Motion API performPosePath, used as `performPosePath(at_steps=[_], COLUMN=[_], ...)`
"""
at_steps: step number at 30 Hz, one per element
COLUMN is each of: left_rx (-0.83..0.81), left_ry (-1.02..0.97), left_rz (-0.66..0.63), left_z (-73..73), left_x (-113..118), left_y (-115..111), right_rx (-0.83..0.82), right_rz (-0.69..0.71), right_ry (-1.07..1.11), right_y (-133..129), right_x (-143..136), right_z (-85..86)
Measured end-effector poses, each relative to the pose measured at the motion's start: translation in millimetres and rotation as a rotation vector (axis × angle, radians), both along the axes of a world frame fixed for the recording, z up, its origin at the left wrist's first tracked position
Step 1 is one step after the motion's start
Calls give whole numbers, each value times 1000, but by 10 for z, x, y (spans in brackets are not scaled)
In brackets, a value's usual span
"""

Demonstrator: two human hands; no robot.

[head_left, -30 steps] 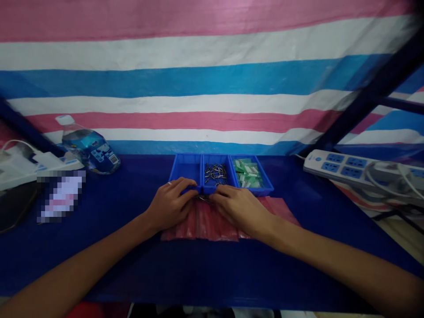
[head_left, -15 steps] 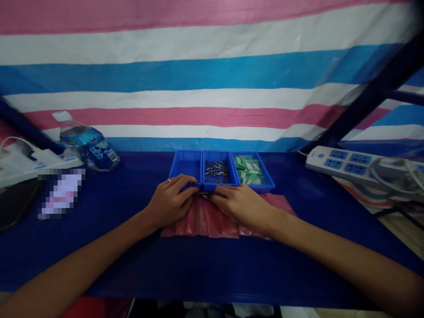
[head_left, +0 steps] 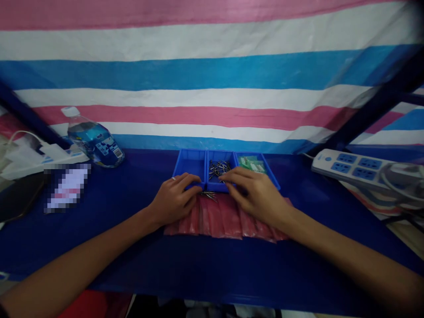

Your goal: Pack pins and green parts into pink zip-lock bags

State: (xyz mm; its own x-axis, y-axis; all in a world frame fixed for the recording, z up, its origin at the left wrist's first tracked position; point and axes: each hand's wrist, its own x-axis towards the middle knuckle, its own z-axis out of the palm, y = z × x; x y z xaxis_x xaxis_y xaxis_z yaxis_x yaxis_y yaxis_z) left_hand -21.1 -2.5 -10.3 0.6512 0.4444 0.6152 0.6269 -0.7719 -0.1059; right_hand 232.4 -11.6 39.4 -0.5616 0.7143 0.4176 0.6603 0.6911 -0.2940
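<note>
Three blue trays stand side by side: an empty left one (head_left: pixel 191 163), a middle one with dark metal pins (head_left: pixel 218 168), and a right one with green-and-white packets (head_left: pixel 252 164). Red plastic bags (head_left: pixel 228 218) lie overlapping in front of them. My left hand (head_left: pixel 175 198) has its fingers closed on several metal pins (head_left: pixel 209 194), whose ends stick out over the bags. My right hand (head_left: pixel 253 191) is over the front edge of the middle and right trays, fingers curved with thumb apart from them; nothing shows between them.
A bottle (head_left: pixel 96 140) lies tilted at the back left, near a white power strip (head_left: pixel 49 160), a dark phone (head_left: pixel 21 194) and a blurred-out item (head_left: pixel 68 187). Another power strip (head_left: pixel 354 165) with cables is at the right. A striped sheet (head_left: pixel 212 73) hangs behind.
My right hand has moved away from my left hand, to the right and up to the middle tray, and its fingers have parted. More of the pins by my left hand shows.
</note>
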Motion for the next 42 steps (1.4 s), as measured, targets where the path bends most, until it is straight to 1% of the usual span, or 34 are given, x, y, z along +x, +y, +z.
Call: performPosePath(at_steps=[3,5,8,12,14,17,22,24,27,28,30,32,33,35,38,40,42], left_rx=[-21,-25,-27,-24,-20,-18,-1,-3,-2,-1,4,3,1,4,9,7,7], left_ry=[3,3,9,-2,-3,1,-3,3,6,5,-1,-3,-3,-2,3,3,-1], left_rz=[-1,-3,-9,-11,-13,-12,-7,-5,-6,-9,-11,-14,-13,-9,-12,-15,-15], left_z=[2,6,10,6,4,7,17,21,24,24,23,19,18,17,26,36,43], left_x=[-4,-8,-9,-4,-2,0,8,12,13,12,9,7,6,6,6,7,9], left_y=[1,1,0,-1,-4,-8,-2,-2,-6,-7,-7,-4,-2,0,-2,-7,-11], right_rx=[25,71,118,81,60,-4,-135,-196,-250,-231,-115,45,109,154,109,115,137], right_rz=[187,229,228,171,146,147,223,189,56,8,-60,-79,-65,36,230,283,302], right_ry=[-287,-426,-451,-395,-362,-257,-85,-20,101,152,248,285,280,193,-88,-276,-373], right_y=[-69,-83,-66,-43,-43,-45,-22,-2,39,54,75,78,70,39,-21,-52,-67], right_x=[-138,-215,-280,-291,-280,-246,-153,-114,-53,-34,-2,10,4,-33,-140,-216,-271], right_z=[-182,-285,-382,-410,-394,-338,-140,-34,105,135,167,154,131,53,-118,-234,-320])
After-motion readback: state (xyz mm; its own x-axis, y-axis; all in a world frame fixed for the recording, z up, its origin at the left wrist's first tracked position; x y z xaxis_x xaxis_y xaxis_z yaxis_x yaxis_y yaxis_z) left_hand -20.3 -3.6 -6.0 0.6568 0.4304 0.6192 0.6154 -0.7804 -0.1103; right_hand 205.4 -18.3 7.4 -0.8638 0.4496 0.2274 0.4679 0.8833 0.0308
